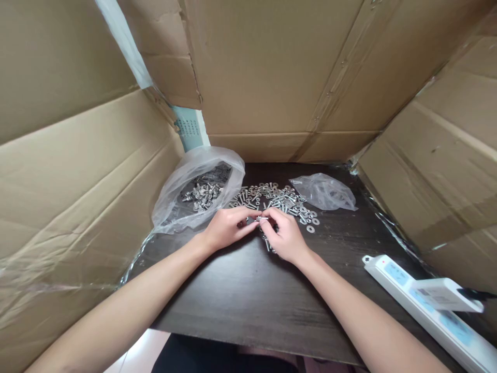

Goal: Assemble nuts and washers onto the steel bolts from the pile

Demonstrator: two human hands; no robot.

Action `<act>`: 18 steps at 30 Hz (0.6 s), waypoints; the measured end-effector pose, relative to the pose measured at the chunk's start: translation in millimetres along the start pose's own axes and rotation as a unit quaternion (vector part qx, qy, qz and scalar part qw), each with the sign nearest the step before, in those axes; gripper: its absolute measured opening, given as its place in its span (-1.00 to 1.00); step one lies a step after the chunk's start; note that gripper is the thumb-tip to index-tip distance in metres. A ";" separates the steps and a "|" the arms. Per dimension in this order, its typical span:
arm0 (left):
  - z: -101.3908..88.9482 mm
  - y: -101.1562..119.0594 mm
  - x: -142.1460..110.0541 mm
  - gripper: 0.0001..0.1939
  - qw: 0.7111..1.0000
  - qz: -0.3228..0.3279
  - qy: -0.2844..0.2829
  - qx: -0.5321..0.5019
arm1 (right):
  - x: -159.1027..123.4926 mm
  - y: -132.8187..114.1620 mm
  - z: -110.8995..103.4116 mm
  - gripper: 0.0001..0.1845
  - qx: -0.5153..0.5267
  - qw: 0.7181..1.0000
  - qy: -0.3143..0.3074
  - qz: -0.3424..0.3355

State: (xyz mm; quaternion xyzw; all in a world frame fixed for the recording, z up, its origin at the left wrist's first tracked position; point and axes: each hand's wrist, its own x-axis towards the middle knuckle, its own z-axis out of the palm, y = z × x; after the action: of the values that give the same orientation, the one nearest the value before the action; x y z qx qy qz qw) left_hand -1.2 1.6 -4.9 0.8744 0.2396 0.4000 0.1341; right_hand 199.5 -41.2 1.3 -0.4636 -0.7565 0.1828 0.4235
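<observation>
My left hand [229,227] and my right hand [284,235] meet over the dark table [240,300], fingertips pinched together on a small metal bolt [262,219] between them. Just beyond the fingers lies a loose heap of bolts and washers [277,199]. At the left, an open clear plastic bag [196,189] holds several more bolts.
A small crumpled clear bag [324,191] lies at the right of the heap. A white power strip [435,305] with a plugged-in adapter sits at the table's right front. Cardboard walls [279,77] enclose the table at the left, back and right.
</observation>
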 end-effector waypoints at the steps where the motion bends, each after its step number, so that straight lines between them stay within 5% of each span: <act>1: 0.0 -0.1 -0.2 -0.78 1.000 -0.002 -0.001 0.000 | -0.1 0.0 -0.1 -0.83 0.001 1.000 -0.001 0.000; 18: -0.3 0.5 0.0 -0.77 1.000 -0.002 -0.005 -0.003 | -0.1 0.7 0.3 -0.85 0.005 1.000 0.004 -0.005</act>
State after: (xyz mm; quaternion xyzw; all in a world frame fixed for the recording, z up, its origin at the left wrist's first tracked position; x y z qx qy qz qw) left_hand -1.2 1.1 -4.5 0.8757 0.2390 0.3961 0.1387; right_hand 199.6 -40.9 0.7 -0.4579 -0.7565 0.1827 0.4298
